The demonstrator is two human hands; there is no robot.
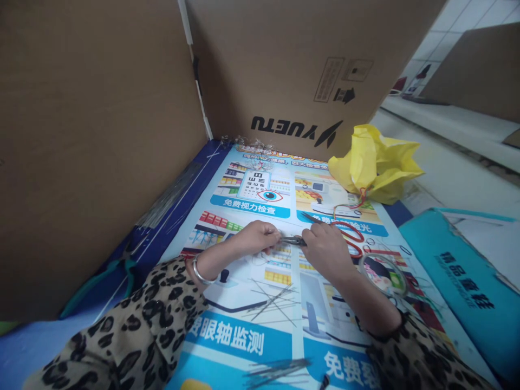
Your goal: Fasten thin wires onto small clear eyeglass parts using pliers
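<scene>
My right hand [325,249] is closed around a small pair of pliers [293,240], with the jaws pointing left. The fingertips of my left hand [262,238] are pinched together right at the jaw tips. What they pinch is too small to make out. Just beyond my right hand lie scissors with red handles [350,226], partly covered by that hand. Thin, straight wire pieces [274,304] are scattered on the printed poster [244,295] below my hands, and another bundle of wires [278,372] lies nearer to me.
Cardboard panels [260,65] stand at the left and back. Tangled wire bits [260,154] lie by the back panel. Teal-handled pliers [130,271] and long wires [168,197] are at left. A yellow bag [371,162], tape roll [402,279] and teal box [447,292] are at right.
</scene>
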